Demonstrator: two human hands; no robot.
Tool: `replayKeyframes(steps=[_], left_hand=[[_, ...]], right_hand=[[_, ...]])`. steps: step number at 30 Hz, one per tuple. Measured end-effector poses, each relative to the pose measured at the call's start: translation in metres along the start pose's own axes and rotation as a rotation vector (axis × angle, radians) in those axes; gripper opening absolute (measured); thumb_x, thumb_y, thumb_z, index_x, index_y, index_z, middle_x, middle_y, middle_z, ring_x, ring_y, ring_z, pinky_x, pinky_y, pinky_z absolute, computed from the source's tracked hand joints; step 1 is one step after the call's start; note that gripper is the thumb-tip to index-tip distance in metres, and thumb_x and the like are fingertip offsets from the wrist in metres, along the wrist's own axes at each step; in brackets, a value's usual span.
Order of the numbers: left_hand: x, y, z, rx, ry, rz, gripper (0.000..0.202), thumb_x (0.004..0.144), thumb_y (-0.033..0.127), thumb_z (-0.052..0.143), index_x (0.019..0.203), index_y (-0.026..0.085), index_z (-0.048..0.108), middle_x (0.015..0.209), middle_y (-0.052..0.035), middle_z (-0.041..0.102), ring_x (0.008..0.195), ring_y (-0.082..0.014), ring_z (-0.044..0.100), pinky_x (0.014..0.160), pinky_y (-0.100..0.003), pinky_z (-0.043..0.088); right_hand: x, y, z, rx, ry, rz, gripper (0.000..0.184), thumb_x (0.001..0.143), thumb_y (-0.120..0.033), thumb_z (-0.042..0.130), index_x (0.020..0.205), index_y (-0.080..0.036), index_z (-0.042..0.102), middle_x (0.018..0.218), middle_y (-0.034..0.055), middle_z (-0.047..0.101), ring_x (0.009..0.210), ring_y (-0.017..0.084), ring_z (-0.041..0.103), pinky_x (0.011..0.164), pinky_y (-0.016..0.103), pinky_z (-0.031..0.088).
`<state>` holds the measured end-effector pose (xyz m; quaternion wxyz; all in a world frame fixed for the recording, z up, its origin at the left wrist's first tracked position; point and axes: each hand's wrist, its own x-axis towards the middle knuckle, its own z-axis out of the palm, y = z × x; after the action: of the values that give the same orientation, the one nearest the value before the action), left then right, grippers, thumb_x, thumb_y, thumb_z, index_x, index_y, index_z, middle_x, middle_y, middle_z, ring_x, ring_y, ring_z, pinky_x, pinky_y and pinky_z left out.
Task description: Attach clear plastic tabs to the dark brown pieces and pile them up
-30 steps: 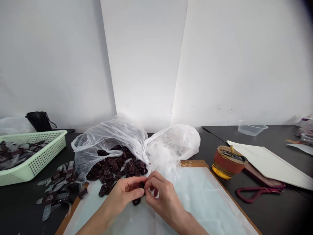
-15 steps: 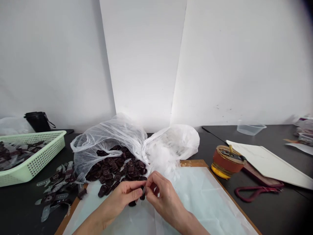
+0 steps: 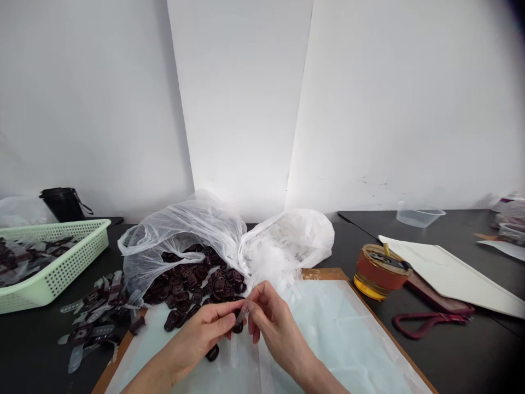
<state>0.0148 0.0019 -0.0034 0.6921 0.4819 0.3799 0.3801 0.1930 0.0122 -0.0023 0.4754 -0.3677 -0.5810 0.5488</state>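
My left hand pinches a small dark brown plastic piece low in the centre. My right hand pinches a clear plastic strip that meets that piece. Another dark piece lies on the pale sheet just below my left fingers. Right behind the hands, an open clear plastic bag spills a heap of the same dark brown pieces. A second white bag holding clear strips sits beside it.
A green basket with assembled pieces stands at the left, more assembled strips loose beside it. A pale sheet on a wooden board lies under the hands. At right are a brown tin, maroon cord, white board and clear tub.
The right hand has lifted slightly and now shows a clear strip pulled up against the dark piece. One dark piece now lies lower on the sheet under the left hand.
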Motion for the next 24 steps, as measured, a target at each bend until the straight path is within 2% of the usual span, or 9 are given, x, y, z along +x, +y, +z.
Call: replayKeyframes(steps=[3,5,9,13,17,20,24], left_hand=[[0.001,-0.001,0.0,0.003,-0.014,0.031,0.04,0.088,0.033,0.065,0.126,0.021,0.065,0.106,-0.0074,0.074,0.097,-0.0213,0.061,0.088,-0.032,0.042],[0.002,0.0,0.0,0.014,-0.014,0.067,0.04,0.089,0.033,0.064,0.127,0.022,0.065,0.111,-0.0078,0.073,0.103,-0.0227,0.059,0.091,-0.034,0.041],[0.004,0.0,-0.002,-0.055,0.055,0.111,0.043,0.084,0.037,0.07,0.125,0.025,0.066,0.12,-0.0073,0.07,0.113,-0.0262,0.056,0.096,-0.037,0.039],[0.004,0.0,-0.003,-0.025,0.111,0.168,0.039,0.079,0.038,0.074,0.115,0.023,0.071,0.108,-0.0064,0.071,0.101,-0.0236,0.058,0.091,-0.035,0.042],[0.004,0.0,-0.004,0.102,0.12,0.199,0.035,0.077,0.039,0.076,0.107,0.021,0.073,0.097,-0.0051,0.071,0.093,-0.0219,0.058,0.085,-0.032,0.043],[0.004,-0.001,-0.005,0.137,0.101,0.197,0.033,0.079,0.037,0.074,0.108,0.022,0.073,0.1,-0.0051,0.073,0.097,-0.0229,0.059,0.086,-0.031,0.043],[0.006,-0.004,-0.005,0.163,0.076,0.204,0.031,0.079,0.034,0.074,0.108,0.023,0.073,0.105,-0.0058,0.074,0.102,-0.0252,0.061,0.09,-0.033,0.044]], right_hand=[[0.004,0.003,-0.001,0.116,-0.017,0.022,0.025,0.082,-0.041,0.069,0.085,-0.019,0.055,0.062,-0.0041,0.056,0.052,0.011,0.052,0.047,0.022,0.045],[0.005,0.003,-0.002,0.162,-0.037,0.045,0.031,0.076,-0.044,0.075,0.08,-0.016,0.061,0.059,-0.0035,0.056,0.052,0.01,0.05,0.049,0.023,0.045],[0.002,-0.003,-0.004,0.288,-0.072,0.089,0.029,0.075,-0.04,0.078,0.077,-0.014,0.066,0.061,-0.0011,0.06,0.056,0.01,0.051,0.054,0.021,0.044],[-0.001,-0.01,-0.004,0.402,-0.09,0.152,0.026,0.076,-0.038,0.078,0.08,-0.015,0.067,0.062,-0.0008,0.062,0.056,0.009,0.053,0.051,0.019,0.042],[0.0,-0.012,-0.005,0.392,-0.084,0.201,0.026,0.074,-0.037,0.079,0.081,-0.014,0.069,0.061,-0.0018,0.06,0.055,0.008,0.053,0.05,0.018,0.043],[0.002,-0.013,-0.007,0.324,-0.086,0.245,0.026,0.072,-0.035,0.08,0.082,-0.014,0.07,0.059,-0.0026,0.059,0.054,0.009,0.054,0.051,0.02,0.047],[0.003,-0.011,-0.009,0.3,-0.046,0.273,0.033,0.063,-0.03,0.084,0.083,-0.017,0.062,0.063,-0.0051,0.061,0.051,0.01,0.056,0.048,0.022,0.048]])
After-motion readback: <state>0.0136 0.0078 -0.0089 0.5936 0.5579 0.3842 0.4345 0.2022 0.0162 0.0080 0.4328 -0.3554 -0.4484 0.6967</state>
